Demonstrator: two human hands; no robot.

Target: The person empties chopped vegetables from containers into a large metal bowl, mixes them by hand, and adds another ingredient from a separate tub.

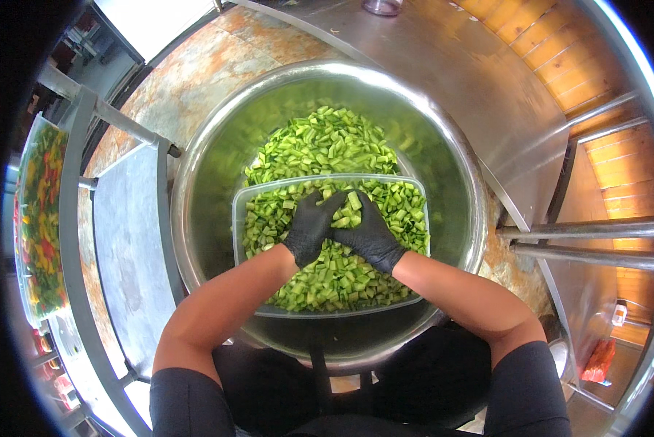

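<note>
Both my hands wear black gloves and are in a clear plastic container [238,235] full of chopped green vegetable pieces [332,276]. My left hand [313,226] is cupped on the pieces, its fingers partly spread. Close beside it, my right hand [371,232] curves inward, and green pieces [348,210] lie gathered between the two. Some fingertips are hidden among the pieces. The container sits within a large round stainless steel bowl [469,235], where a heap of similar green pieces [327,143] lies beyond the container's far edge.
On the left stands a grey metal rack [133,240] near a clear container of mixed colourful chopped vegetables [44,218]. A stainless steel table [458,82] borders the bowl at the upper right, with a clear vessel [382,6] on it. Metal bars [589,229] are at the right.
</note>
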